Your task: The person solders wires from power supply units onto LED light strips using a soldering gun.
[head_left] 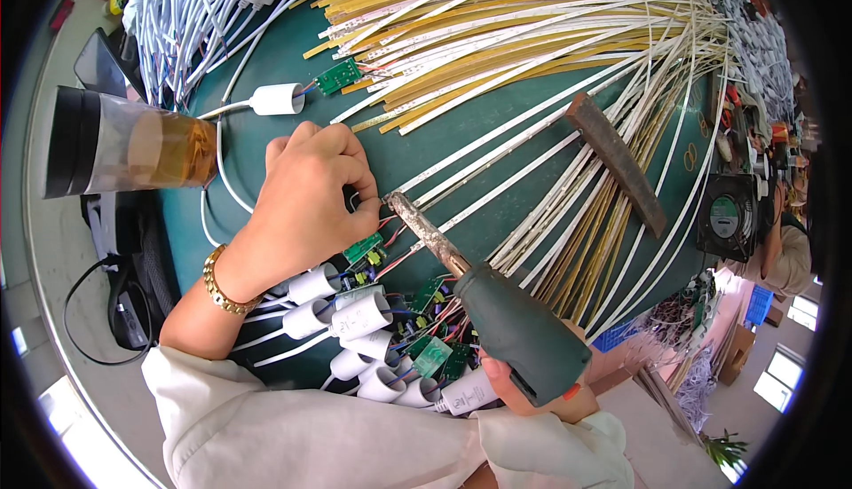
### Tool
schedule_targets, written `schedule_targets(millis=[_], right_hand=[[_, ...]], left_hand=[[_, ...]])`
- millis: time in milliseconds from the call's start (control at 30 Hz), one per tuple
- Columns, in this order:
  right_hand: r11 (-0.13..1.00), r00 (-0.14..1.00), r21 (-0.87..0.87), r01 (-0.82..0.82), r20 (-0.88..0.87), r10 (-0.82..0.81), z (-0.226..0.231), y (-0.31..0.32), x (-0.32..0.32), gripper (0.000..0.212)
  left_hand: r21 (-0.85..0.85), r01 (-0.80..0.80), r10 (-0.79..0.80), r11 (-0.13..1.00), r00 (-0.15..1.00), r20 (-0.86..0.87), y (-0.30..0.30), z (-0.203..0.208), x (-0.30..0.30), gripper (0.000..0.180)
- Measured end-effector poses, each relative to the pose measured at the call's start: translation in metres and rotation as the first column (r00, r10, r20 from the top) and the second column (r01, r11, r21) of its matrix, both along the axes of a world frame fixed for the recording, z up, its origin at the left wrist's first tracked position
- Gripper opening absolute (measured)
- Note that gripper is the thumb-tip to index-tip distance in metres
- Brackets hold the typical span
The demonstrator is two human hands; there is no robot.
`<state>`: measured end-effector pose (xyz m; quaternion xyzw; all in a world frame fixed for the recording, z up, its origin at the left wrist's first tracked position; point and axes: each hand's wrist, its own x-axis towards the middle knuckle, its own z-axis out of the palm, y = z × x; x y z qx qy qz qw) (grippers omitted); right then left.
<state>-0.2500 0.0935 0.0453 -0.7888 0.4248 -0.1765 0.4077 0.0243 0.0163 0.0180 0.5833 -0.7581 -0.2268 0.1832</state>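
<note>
My left hand [311, 192], with a gold watch band at the wrist, is closed in a pinch. Its fingertips meet beside thin wires, and what they grip is hidden. My right hand [532, 393] is wrapped round the dark green handle of a soldering iron [524, 329]. The iron's worn metal tip reaches up and left, close to the left fingertips and the end of a white LED strip [484, 161]. Just below the left hand is a small green circuit board [362, 248] with wires. White cylindrical lamp sockets [359, 313] and more boards lie between my forearms.
A pile of yellow and white strips [497, 36] covers the far side. A curved dark metal bar [617, 165] lies across other strips. At left lies a black-lidded bottle [133, 143] of amber liquid. A black fan [728, 211] stands right, with a person's arm [774, 240] beyond.
</note>
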Motion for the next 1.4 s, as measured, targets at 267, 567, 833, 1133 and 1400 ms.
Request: schedule_targets(millis=[267, 567, 833, 1133, 1400], right_hand=[[0.999, 0.999, 0.034, 0.039, -0.014, -0.039, -0.002, 0.001, 0.003, 0.015], [1.0, 1.0, -0.022, -0.007, -0.025, 0.006, -0.015, 0.008, -0.005, 0.029], [0.919, 0.963, 0.322, 0.227, 0.068, -0.262, -0.016, 0.016, -0.006, 0.032], [0.93, 0.95, 0.321, 0.181, 0.188, -0.25, -0.029, 0.019, -0.012, 0.041], [0.953, 0.932, 0.27, 0.141, 0.289, -0.22, -0.019, 0.017, -0.013, 0.018]], left_hand=[[-0.015, -0.002, 0.002, 1.0, 1.0, 0.006, -0.001, -0.001, -0.001, 0.011], [-0.014, 0.006, -0.006, 1.0, 1.0, 0.0, -0.002, 0.0, -0.004, 0.01], [-0.028, 0.005, -0.004, 1.0, 1.0, 0.025, 0.002, -0.004, 0.004, 0.01], [-0.031, 0.019, -0.019, 0.999, 1.0, 0.023, -0.001, -0.001, -0.001, 0.011], [0.001, 0.018, -0.018, 1.0, 1.0, 0.023, -0.003, 0.004, -0.004, 0.006]])
